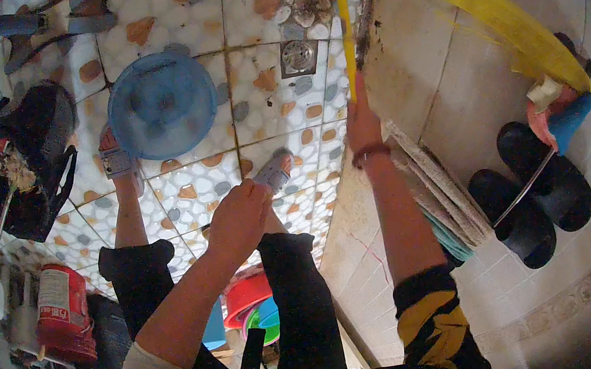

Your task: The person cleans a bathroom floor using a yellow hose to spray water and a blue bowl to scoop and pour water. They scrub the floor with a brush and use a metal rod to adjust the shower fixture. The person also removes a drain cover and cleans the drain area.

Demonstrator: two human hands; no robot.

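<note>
My right hand [363, 123] is at the lower end of a yellow strip-like stick [344, 22] that runs along the foot of the tiled wall. The fingers point away from me and appear to grip it. My left hand [242, 212] is curled in front of my right shin, just above the grey slipper [274, 176] on that foot. Nothing shows in it, though its palm is hidden. A blue plastic basin [163, 107] sits on the pebble-patterned floor by my left foot. A metal floor drain [298, 58] lies near the stick.
A black plastic bag [39, 194] with rubbish and a red bucket [61, 305] stand at left. At right are a yellow-bristled broom [512, 20], black slippers [546, 175] and a beige, cloth-like bundle [440, 191]. Red [246, 295] and green basins show behind my legs.
</note>
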